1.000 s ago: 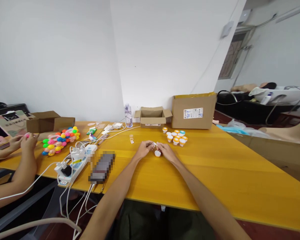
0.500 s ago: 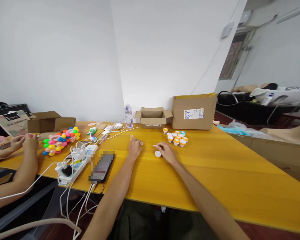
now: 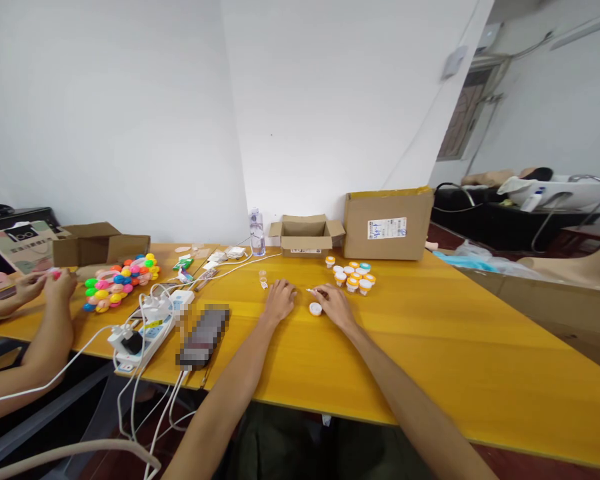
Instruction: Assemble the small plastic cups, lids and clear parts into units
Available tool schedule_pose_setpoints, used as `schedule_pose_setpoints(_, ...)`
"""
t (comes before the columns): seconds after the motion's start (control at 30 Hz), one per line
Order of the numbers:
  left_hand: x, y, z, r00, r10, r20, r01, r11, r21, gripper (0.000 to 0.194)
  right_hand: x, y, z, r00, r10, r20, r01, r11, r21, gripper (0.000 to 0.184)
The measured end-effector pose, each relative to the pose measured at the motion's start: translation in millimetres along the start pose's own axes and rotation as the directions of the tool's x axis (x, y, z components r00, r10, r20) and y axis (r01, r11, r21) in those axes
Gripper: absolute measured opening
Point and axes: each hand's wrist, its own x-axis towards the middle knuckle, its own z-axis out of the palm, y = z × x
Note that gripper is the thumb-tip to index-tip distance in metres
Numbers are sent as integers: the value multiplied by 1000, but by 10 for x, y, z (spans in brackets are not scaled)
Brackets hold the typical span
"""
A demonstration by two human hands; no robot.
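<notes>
Just now, seen in the head view, the person's two hands have parted: a second ago they met over one tiny item, then the left hand (image 3: 280,301) went out over the small clear pieces (image 3: 263,274) and has since come partway back. Those pieces show again, lying beyond and to the left of its fingers. For the work, that leaves the right hand (image 3: 333,303) alone with the small white piece (image 3: 309,290), pinched between thumb and fingertips and pointing towards the left hand.

The left hand lies low, palm down, its forearm reaching in over the near edge of the table (image 3: 455,353). Its fingers are bent and tucked away from view; from here I can't tell whether they hold anything. The right forearm slants in from the near edge too, wrist low, fingers closed around their pinch.

Just on the near side of the right fingers sits a white-topped cup (image 3: 315,309), apart from them and roughly midway between the table's near and far edges. A group of cups (image 3: 353,283) with orange or teal rims stands farther right, towards the far edge, in front of the large cardboard box (image 3: 387,223).
</notes>
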Motion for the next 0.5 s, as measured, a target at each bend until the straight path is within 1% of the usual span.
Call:
schedule_pose_setpoints(0.1, -9, -31, -11, 997, -71, -18, 71, 996, 45, 17, 3, 19, -1, 1000, -2, -1, 2, 1000, -11, 20)
schedule_pose_setpoints(0.17, -12, -38, -18, 994, -100, -53, 103, 993, 53, 14, 3, 33, -1, 1000, -8, -7, 8, 1000, -13, 21)
schedule_pose_setpoints(0.27, -3, -8, -32, 988, -105, -115, 104, 995, -8, 13, 2, 51, 3, 1000, -27, -13, 27, 1000, -8, 22)
schedule_pose_setpoints(0.33, 12, 43, -45, 989, -88, -123, 73, 990, -120, 15, 3, 57, 9, 999, -34, -16, 34, 999, -1, 22)
schedule_pose_setpoints(0.4, 31, 112, -53, 993, -73, -98, 43, 960, -276, 19, 7, 56, 14, 999, -38, -17, 38, 999, 10, 21)
schedule_pose_setpoints(0.5, 50, 220, -45, 998, -55, -31, 31, 858, -513, 23, 10, 42, 16, 999, -51, -9, 51, 998, 25, 21)
